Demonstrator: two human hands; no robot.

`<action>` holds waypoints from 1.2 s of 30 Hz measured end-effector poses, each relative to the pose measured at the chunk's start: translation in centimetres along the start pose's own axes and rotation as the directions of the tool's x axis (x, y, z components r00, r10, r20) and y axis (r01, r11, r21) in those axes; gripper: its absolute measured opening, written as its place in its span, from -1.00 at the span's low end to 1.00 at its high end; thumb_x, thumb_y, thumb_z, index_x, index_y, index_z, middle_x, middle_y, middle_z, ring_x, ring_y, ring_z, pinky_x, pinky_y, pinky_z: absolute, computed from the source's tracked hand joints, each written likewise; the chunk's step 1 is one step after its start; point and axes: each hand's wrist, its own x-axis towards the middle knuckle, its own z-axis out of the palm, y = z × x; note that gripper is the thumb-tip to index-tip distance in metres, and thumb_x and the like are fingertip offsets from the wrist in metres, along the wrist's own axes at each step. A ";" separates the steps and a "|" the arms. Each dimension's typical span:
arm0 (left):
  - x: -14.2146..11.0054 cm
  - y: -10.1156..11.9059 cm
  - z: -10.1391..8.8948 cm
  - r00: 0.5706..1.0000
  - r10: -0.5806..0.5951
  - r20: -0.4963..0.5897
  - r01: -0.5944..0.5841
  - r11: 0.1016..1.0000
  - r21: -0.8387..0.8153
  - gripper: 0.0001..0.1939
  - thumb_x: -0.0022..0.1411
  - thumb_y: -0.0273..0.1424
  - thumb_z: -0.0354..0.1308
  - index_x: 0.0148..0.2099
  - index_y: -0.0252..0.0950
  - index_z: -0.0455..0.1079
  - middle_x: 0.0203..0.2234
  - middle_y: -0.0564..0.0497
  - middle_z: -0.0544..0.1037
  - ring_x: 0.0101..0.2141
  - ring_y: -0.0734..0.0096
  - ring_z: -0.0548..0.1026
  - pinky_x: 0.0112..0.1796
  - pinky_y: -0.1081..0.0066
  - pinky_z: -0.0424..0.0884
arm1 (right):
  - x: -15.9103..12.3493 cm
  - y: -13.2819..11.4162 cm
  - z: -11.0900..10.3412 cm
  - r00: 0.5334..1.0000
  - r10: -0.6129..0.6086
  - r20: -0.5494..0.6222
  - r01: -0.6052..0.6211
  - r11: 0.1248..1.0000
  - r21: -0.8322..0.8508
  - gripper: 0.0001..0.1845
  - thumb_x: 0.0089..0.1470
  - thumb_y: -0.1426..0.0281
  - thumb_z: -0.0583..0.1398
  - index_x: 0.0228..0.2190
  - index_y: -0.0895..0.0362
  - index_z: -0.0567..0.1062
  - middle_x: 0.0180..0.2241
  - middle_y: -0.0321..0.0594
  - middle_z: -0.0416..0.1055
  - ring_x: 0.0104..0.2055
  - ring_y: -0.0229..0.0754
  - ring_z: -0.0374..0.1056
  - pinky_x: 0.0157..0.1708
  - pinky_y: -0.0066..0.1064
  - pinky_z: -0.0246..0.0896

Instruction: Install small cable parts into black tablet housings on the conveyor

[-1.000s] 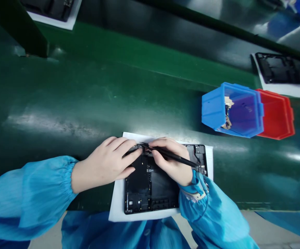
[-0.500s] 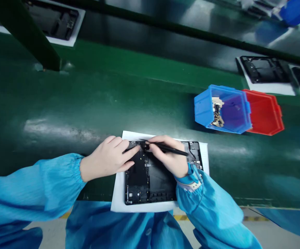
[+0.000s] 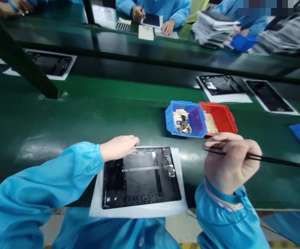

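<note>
In front of me a black tablet housing (image 3: 142, 180) with its inner parts exposed lies on a white sheet (image 3: 98, 207). My left hand (image 3: 120, 147) is closed at the housing's upper left edge, fingers together; the fingertips are partly hidden. Black tweezers (image 3: 271, 159) are in my right hand (image 3: 231, 162), which is raised to the right of the housing. Their thin tips point left, below the blue bin (image 3: 186, 119). Pale and dark small parts lie in that bin. I cannot make out anything between the tips.
A red bin (image 3: 224, 116) with pale pieces adjoins the blue one. Tablet housings on sheets lie at the back left (image 3: 54, 64) and back right (image 3: 219, 84). A green post (image 3: 22, 58) rises at left. Across the bench a co-worker's hands (image 3: 138, 14) are at work near stacked packs (image 3: 214, 27).
My right hand has left the housing's top edge and moved right with the tweezers, near the bins. My left hand stays at the upper left edge, its pointing finger drawn in. The view has tilted up.
</note>
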 end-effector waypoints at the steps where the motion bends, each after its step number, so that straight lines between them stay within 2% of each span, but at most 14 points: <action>1: 0.0 0.6 0.1 1.000 -0.010 -0.018 0.010 1.000 0.015 -0.85 0.29 -0.38 -0.06 -0.24 -0.31 0.29 -0.33 -0.04 0.42 -0.31 0.35 0.43 -0.28 0.37 0.36 | 1.0 0.2 -0.8 1.000 -0.001 0.019 0.002 0.998 -0.068 -0.79 0.14 0.31 0.09 -0.53 0.04 0.32 -0.49 -0.28 0.33 -0.61 -0.26 0.20 -0.59 -0.38 0.11; 3: -0.5 1.2 0.0 0.996 -0.043 -0.082 0.046 0.998 0.034 -0.81 0.32 -0.41 -0.13 -0.30 -0.31 0.27 -0.32 -0.06 0.42 -0.29 0.34 0.43 -0.25 0.35 0.36 | 3.3 0.8 -2.3 0.992 0.051 0.118 -0.015 0.959 -0.283 -0.87 0.14 0.35 0.08 -0.43 0.05 0.38 -0.54 -0.31 0.33 -0.64 -0.29 0.16 -0.62 -0.41 0.05; 6: -0.9 0.2 -1.8 0.971 -0.212 -0.113 0.211 0.977 -0.027 -0.78 0.34 -0.39 -0.21 -0.21 -0.30 0.25 -0.40 -0.01 0.46 -0.40 0.36 0.47 -0.35 0.38 0.39 | 6.5 2.4 -3.1 0.932 0.195 0.306 0.048 0.769 -0.637 -0.86 0.09 0.44 0.09 -0.34 0.11 0.46 -0.49 -0.26 0.41 -0.52 -0.23 0.30 -0.50 -0.40 0.15; 8: -0.3 -2.3 -4.2 0.933 -0.328 -0.151 0.326 0.945 -0.033 -0.74 0.35 -0.35 -0.23 -0.08 -0.28 0.24 -0.36 -0.02 0.50 -0.37 0.33 0.50 -0.31 0.36 0.41 | 8.0 4.0 -2.5 0.840 0.360 0.406 0.135 0.586 -0.799 -0.83 0.07 0.47 0.09 -0.32 0.16 0.48 -0.40 -0.17 0.47 -0.38 -0.15 0.39 -0.37 -0.38 0.19; 10: 1.1 -5.9 -7.3 0.919 -0.305 -0.249 0.327 0.944 0.048 -0.68 0.33 -0.35 -0.21 0.01 -0.31 0.25 -0.11 -0.09 0.47 -0.12 0.27 0.45 -0.06 0.29 0.33 | 8.7 5.6 -1.3 0.740 0.516 0.433 0.210 0.434 -0.876 -0.83 0.08 0.43 0.10 -0.31 0.20 0.47 -0.36 -0.10 0.50 -0.30 -0.11 0.41 -0.32 -0.39 0.20; 12: 3.1 -10.1 -10.6 0.898 -0.309 -0.314 0.367 0.919 0.145 -0.64 0.31 -0.37 -0.21 0.01 -0.37 0.29 -0.03 -0.09 0.44 -0.01 0.21 0.38 0.06 0.23 0.23 | 8.8 7.2 -0.1 0.686 0.602 0.409 0.237 0.346 -0.908 -0.79 0.08 0.36 0.12 -0.30 0.24 0.46 -0.34 -0.02 0.50 -0.29 -0.07 0.42 -0.33 -0.39 0.21; 17: 8.6 -18.7 -16.9 0.858 -0.343 -0.383 0.434 0.882 0.183 -0.64 0.26 -0.41 -0.19 0.02 -0.24 0.31 -0.03 0.03 0.45 0.03 0.24 0.35 0.06 0.28 0.23 | 8.0 9.0 0.8 0.708 0.628 0.323 0.202 0.259 -0.945 -0.69 0.06 0.25 0.13 -0.28 0.25 0.45 -0.31 0.06 0.48 -0.28 0.03 0.44 -0.40 -0.33 0.24; 22: 12.3 -22.0 -18.3 0.778 -0.410 -0.477 0.533 0.832 0.154 -0.63 0.24 -0.43 -0.17 0.01 -0.23 0.34 -0.10 -0.07 0.48 -0.08 0.14 0.42 -0.04 0.17 0.29 | 7.7 9.2 0.5 0.706 0.629 0.324 0.236 0.223 -0.946 -0.77 0.08 0.32 0.11 -0.28 0.24 0.41 -0.31 0.01 0.46 -0.30 0.02 0.45 -0.41 -0.33 0.24; 26: 13.9 -21.4 -16.6 0.592 -0.439 -0.677 0.659 0.747 0.092 -0.61 0.23 -0.48 -0.13 0.08 -0.37 0.28 -0.01 -0.23 0.37 0.02 -0.09 0.28 0.00 -0.16 0.09 | 7.5 9.6 0.4 0.725 0.613 0.313 0.193 0.256 -0.947 -0.76 0.07 0.37 0.13 -0.24 0.28 0.39 -0.30 0.04 0.45 -0.29 0.00 0.45 -0.40 -0.35 0.24; 28: 14.7 -20.1 -15.3 0.508 -0.412 -0.756 0.680 0.731 0.057 -0.53 0.20 -0.50 -0.08 0.17 -0.42 0.17 0.08 -0.29 0.25 0.07 -0.14 0.18 0.01 -0.20 0.04 | 7.5 9.9 0.3 0.724 0.607 0.327 0.183 0.287 -0.940 -0.78 0.07 0.42 0.12 -0.23 0.29 0.39 -0.30 0.05 0.45 -0.30 -0.02 0.44 -0.38 -0.35 0.23; 29: 15.2 -19.1 -14.6 0.488 -0.393 -0.780 0.674 0.737 0.050 -0.49 0.17 -0.51 -0.04 0.19 -0.41 0.12 0.10 -0.28 0.22 0.09 -0.10 0.16 0.03 -0.13 0.07 | 7.5 10.0 0.3 0.721 0.602 0.343 0.186 0.308 -0.933 -0.78 0.07 0.45 0.11 -0.22 0.28 0.40 -0.31 0.04 0.46 -0.30 -0.03 0.44 -0.37 -0.36 0.23; 32: 16.3 -14.6 -11.9 0.515 -0.307 -0.800 0.550 0.835 0.034 -0.56 0.14 -0.54 0.00 0.11 -0.37 0.23 0.01 -0.19 0.33 0.06 0.16 0.25 0.06 0.20 0.18 | 7.7 9.9 0.1 0.708 0.578 0.406 0.199 0.388 -0.900 -0.77 0.08 0.48 0.09 -0.20 0.23 0.41 -0.31 -0.01 0.48 -0.27 -0.06 0.44 -0.32 -0.37 0.22; 34: 16.6 -10.4 -9.8 0.577 -0.224 -0.786 0.313 0.949 -0.041 -0.71 0.17 -0.54 -0.03 -0.08 -0.34 0.37 -0.12 -0.12 0.43 -0.03 0.26 0.33 0.04 0.29 0.23 | 8.1 9.6 -0.2 0.699 0.564 0.440 0.203 0.434 -0.878 -0.79 0.07 0.48 0.09 -0.22 0.22 0.44 -0.33 -0.02 0.49 -0.27 -0.06 0.44 -0.32 -0.37 0.21; 36: 16.3 -5.7 -7.7 0.669 -0.169 -0.724 0.113 0.986 -0.126 -0.78 0.18 -0.51 -0.03 -0.19 -0.30 0.41 -0.21 -0.05 0.48 -0.12 0.32 0.41 -0.03 0.32 0.30 | 8.6 9.0 -0.5 0.692 0.552 0.465 0.198 0.474 -0.858 -0.81 0.06 0.46 0.10 -0.27 0.21 0.46 -0.37 -0.04 0.50 -0.31 -0.05 0.44 -0.34 -0.38 0.19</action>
